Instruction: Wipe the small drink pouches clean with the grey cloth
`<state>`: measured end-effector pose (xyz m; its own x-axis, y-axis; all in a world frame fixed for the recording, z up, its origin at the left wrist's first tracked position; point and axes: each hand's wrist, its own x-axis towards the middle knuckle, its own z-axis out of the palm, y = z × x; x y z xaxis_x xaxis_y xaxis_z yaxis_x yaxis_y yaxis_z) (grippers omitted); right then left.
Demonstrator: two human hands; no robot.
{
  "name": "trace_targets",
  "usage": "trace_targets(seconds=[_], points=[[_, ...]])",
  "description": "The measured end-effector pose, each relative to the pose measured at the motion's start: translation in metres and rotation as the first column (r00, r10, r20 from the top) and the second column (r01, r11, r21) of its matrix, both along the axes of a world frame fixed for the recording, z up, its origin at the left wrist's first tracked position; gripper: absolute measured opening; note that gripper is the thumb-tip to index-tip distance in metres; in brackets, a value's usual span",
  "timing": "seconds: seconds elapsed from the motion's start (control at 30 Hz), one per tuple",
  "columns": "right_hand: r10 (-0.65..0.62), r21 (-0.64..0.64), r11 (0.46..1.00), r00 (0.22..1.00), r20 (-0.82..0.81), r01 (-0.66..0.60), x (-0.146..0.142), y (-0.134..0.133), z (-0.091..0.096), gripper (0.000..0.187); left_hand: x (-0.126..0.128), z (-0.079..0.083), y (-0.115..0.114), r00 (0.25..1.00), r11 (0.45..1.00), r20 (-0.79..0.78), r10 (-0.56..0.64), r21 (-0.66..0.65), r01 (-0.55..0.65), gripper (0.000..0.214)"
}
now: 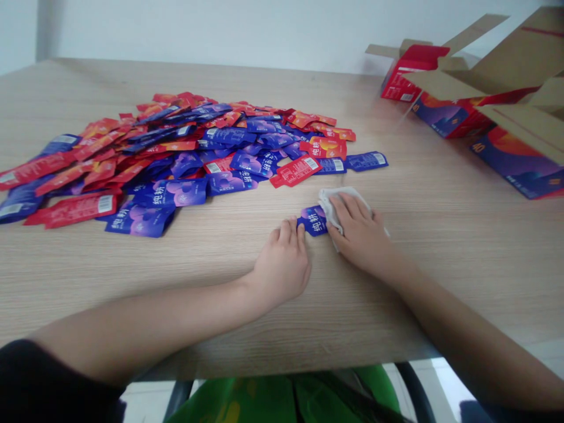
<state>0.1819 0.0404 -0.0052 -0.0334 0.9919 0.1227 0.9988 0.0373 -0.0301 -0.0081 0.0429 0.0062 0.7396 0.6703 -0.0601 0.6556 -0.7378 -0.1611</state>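
Observation:
A blue-purple sachet (314, 221) lies flat on the table between my two hands. My left hand (285, 256) pinches its narrow left end, fingers pressed together. Over the sachet's right end, my right hand (356, 226) presses a folded white cloth (326, 202); the cloth covers that end. Just beyond my hands spreads a large heap of red and blue sachets (224, 136), with a red sachet (296, 171) at its near edge and a blue sachet (366, 160) at its right tip.
Along the right side stand open cardboard boxes: a small red box (399, 82), a red and blue box (458, 114) and another blue box (520, 161) nearer me. Their flaps stick out. The wooden table's front edge (282, 371) runs close to my body.

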Motion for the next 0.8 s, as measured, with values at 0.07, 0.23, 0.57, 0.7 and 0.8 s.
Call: trace_targets(seconds=[0.07,0.23,0.57,0.7,0.8], points=[[-0.069,-0.006,0.998,0.998,-0.009,0.069,0.007,0.003,-0.001,0.058,0.000,0.000,0.000,1.000,1.000,-0.004,0.001,-0.003,-0.001,0.065],[-0.037,0.064,0.997,0.999,0.025,0.036,-0.008,0.002,-0.005,0.056,0.000,0.001,-0.001,1.000,1.000,-0.006,0.007,-0.002,-0.007,0.065],[0.181,0.033,0.983,0.983,0.031,-0.182,-0.022,-0.007,-0.002,0.055,0.000,0.004,0.000,1.000,1.000,-0.002,-0.001,-0.017,0.001,0.063],[-0.001,0.044,0.999,1.000,-0.012,0.002,0.000,0.000,-0.002,0.055,0.000,0.002,-0.001,1.000,1.000,-0.018,0.011,-0.004,-0.011,0.065],[-0.068,0.061,0.996,0.997,-0.035,0.071,0.007,0.005,-0.003,0.055,0.001,0.002,-0.001,1.000,1.000,-0.017,0.009,0.003,-0.009,0.064]])
